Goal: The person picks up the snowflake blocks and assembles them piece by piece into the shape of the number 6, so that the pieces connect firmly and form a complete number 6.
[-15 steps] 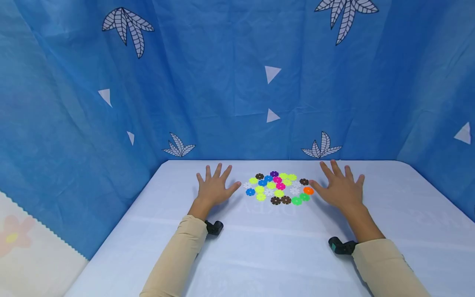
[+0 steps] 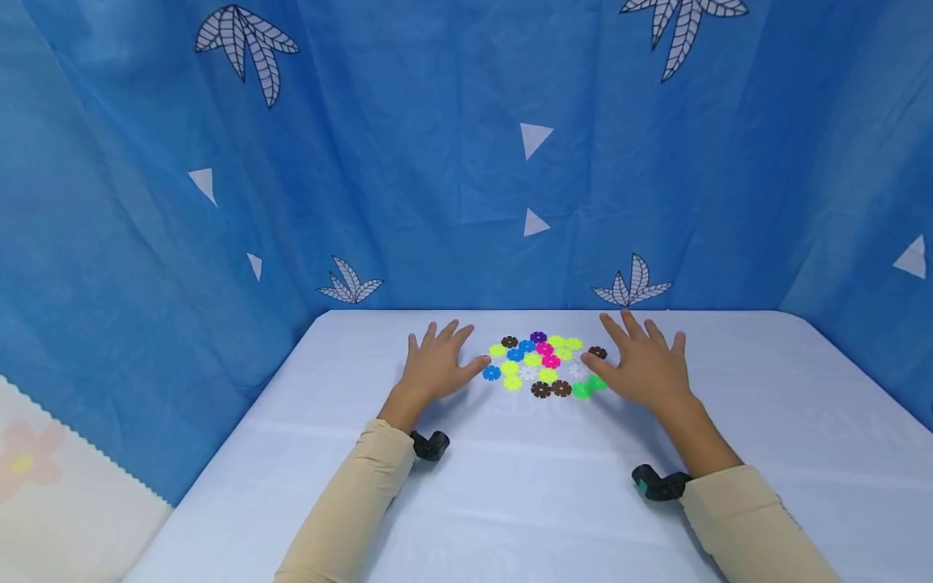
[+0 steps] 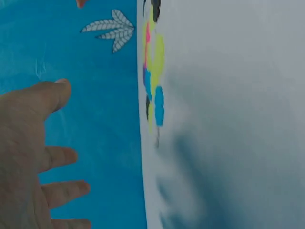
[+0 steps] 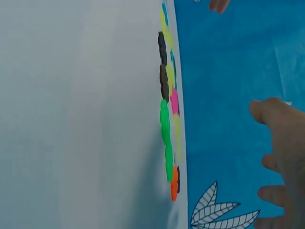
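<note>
A loose patch of flat, notched plastic snowflake discs lies near the far side of the table, in yellow, blue, pink, white, brown and green, with one purple disc (image 2: 538, 337) at the back. My left hand (image 2: 437, 368) hovers at the patch's left side, fingers spread, its thumb close to a blue disc (image 2: 492, 372). Over the right side hangs my right hand (image 2: 649, 368), also spread and holding nothing, near the green discs (image 2: 581, 390). Its thumb side hides an orange disc (image 4: 174, 183) in the head view; the right wrist view shows that disc. Shadows below show both hands raised off the table.
A white cloth covers the table (image 2: 525, 494). Behind it hangs a blue curtain (image 2: 452, 162) with leaf and triangle prints. Black wrist cameras sit on both forearms, the left one (image 2: 432, 446) and the right one (image 2: 659, 483). Pale floral fabric (image 2: 58, 502) lies at lower left.
Both hands have moved inward over the edges of the patch, the left hand to the right and the right hand to the left. The orange disc has become covered in the head view.
</note>
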A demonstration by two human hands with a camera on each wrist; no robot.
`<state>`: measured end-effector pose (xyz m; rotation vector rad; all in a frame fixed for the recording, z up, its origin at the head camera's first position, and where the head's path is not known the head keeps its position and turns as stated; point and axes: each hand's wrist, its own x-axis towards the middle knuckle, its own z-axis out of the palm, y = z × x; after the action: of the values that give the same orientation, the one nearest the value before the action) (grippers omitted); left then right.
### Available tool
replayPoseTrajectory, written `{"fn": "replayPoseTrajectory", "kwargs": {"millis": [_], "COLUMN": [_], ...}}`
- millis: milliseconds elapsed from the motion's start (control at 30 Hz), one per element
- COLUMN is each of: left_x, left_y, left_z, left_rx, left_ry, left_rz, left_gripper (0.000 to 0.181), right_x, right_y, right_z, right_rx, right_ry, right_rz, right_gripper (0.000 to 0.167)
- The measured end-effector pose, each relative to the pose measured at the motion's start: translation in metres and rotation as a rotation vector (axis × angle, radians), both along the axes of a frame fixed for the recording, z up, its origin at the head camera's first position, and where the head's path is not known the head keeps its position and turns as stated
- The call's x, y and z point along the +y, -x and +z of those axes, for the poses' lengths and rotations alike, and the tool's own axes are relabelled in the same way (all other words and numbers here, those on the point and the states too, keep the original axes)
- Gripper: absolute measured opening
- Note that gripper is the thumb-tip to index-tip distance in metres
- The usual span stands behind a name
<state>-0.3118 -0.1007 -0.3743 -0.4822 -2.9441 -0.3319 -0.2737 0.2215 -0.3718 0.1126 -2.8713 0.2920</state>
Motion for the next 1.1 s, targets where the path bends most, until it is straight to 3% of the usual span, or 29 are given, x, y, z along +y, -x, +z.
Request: {"fn": "replayPoseTrajectory", "kwargs": {"millis": [200, 333, 433, 567, 767, 1000, 1100], "left_x": [0.018, 0.029, 0.036, 0.045, 0.054, 0.059, 0.059], "left_y": [-0.009, -0.016, -0.022, -0.027, -0.031, -0.033, -0.033], "left_z": [0.004, 0.002, -0.001, -0.007, -0.014, -0.019, -0.019], "left_rx": [0.015, -0.018, -0.039, -0.058, -0.109, -0.195, -0.215], "left_ry": [0.024, 0.03, 0.058, 0.086, 0.091, 0.209, 0.221], "left_rz": [-0.121, -0.239, -0.295, -0.331, -0.403, -0.412, -0.424], "left_gripper": [0.061, 0.056, 0.053, 0.05, 0.049, 0.053, 0.053], "right_x": [-0.016, -0.026, -0.032, -0.037, -0.04, -0.04, -0.04], "right_y": [-0.003, -0.003, -0.005, -0.007, -0.008, -0.007, -0.007], "right_z": [-0.001, -0.009, -0.013, -0.016, -0.018, -0.021, -0.022], "right_rx": [-0.041, -0.043, -0.058, -0.085, -0.118, -0.165, -0.173], "right_ry": [-0.04, -0.069, -0.077, -0.079, -0.076, -0.064, -0.059], "right_rz": [0.073, 0.127, 0.178, 0.236, 0.244, 0.249, 0.246], "right_gripper": [0.08, 0.069, 0.059, 0.05, 0.044, 0.04, 0.038]}}
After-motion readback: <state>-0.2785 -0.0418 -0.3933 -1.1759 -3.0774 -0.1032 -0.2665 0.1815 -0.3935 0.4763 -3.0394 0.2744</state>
